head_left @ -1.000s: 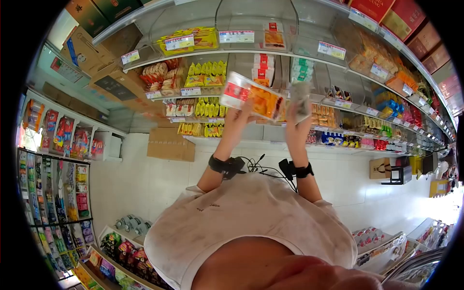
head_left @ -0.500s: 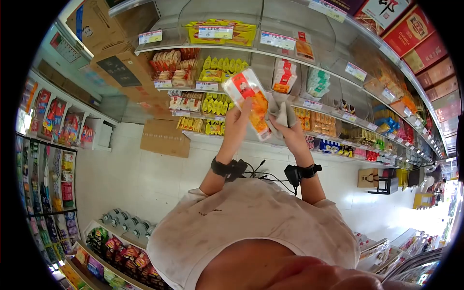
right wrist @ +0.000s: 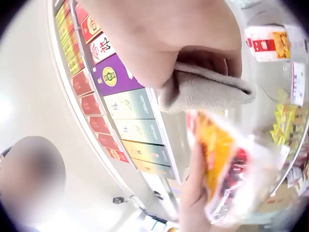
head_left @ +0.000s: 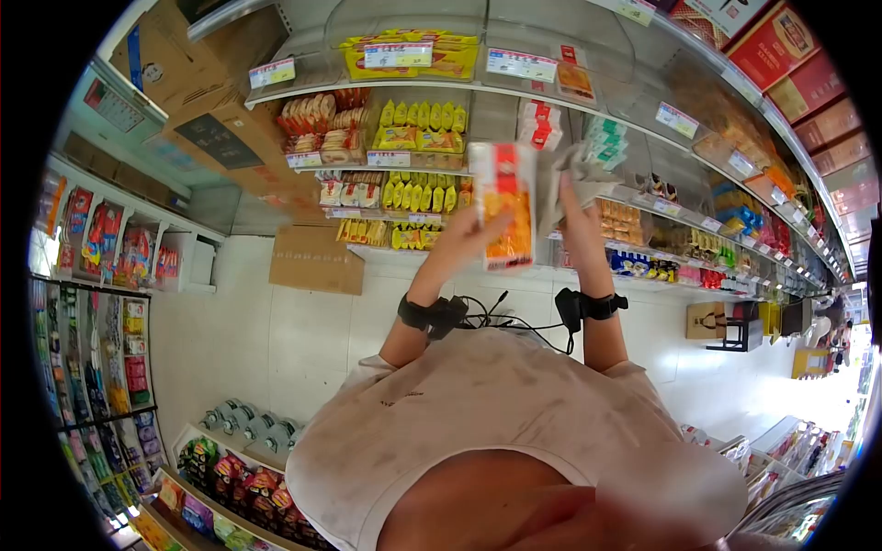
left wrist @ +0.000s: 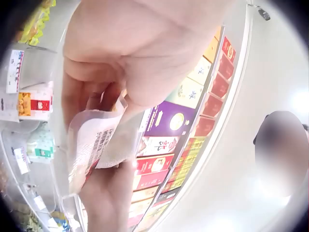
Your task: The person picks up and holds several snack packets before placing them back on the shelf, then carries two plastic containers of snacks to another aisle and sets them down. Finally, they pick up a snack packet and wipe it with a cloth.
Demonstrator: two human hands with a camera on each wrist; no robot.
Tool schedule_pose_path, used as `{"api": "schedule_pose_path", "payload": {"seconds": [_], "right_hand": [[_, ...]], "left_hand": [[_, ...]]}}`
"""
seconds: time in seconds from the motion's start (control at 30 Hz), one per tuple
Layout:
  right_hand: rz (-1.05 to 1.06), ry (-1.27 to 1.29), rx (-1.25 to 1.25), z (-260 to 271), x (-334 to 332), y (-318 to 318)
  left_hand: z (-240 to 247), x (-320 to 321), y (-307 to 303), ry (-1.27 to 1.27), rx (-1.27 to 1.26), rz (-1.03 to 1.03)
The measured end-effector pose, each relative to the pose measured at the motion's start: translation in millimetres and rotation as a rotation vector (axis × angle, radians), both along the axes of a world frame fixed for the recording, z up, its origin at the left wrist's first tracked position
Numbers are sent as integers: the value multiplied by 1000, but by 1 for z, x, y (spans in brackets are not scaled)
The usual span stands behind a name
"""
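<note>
My left hand (head_left: 452,250) pinches a clear plastic snack pack (head_left: 507,188) by its lower left side in the head view. The pack has a red and white label and orange food inside, and stands nearly upright. In the left wrist view its printed back shows, with the fingers curled behind its edge. A folded grey cloth (right wrist: 207,92) is gripped in my right hand (head_left: 582,234), just right of the pack. The right wrist view shows the cloth bunched between thumb and fingers, with the pack (right wrist: 217,150) below it.
Behind the hands rise shop shelves with price tags (head_left: 398,55). Yellow snack packs (head_left: 418,138) sit left of the hands, green and white packs (head_left: 602,142) to the right. More red-labelled packs (head_left: 540,124) stand just behind. A cardboard box (head_left: 317,259) is on the floor.
The pack was tilted, met the cloth half a second ago, and now stands nearly upright, apart from it. My right hand has moved up and right with the cloth.
</note>
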State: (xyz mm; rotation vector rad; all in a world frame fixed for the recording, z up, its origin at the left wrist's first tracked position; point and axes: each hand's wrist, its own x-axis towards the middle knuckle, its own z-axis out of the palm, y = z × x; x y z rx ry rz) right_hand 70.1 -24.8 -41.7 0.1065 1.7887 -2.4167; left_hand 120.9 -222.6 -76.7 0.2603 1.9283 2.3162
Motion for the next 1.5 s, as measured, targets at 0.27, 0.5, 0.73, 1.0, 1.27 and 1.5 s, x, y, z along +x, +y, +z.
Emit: {"api": "schedule_pose_path", "payload": {"seconds": [0.27, 0.5, 0.73, 1.0, 1.27, 1.5], "right_hand": [[-120, 178, -18, -30, 3, 47], [-383, 402, 130, 17, -10, 117], [-150, 840, 636, 6, -5, 153], [380, 913, 622, -30, 13, 179], [25, -110, -368, -57, -15, 231], [206, -42, -247, -57, -6, 201]], "left_hand": [[0, -12, 74, -11, -53, -205], [31, -25, 136, 97, -36, -77], [24, -31, 218, -34, 211, 29], [41, -33, 243, -390, 645, 354], [12, -29, 263, -157, 315, 409], [13, -36, 248, 53, -19, 316]]}}
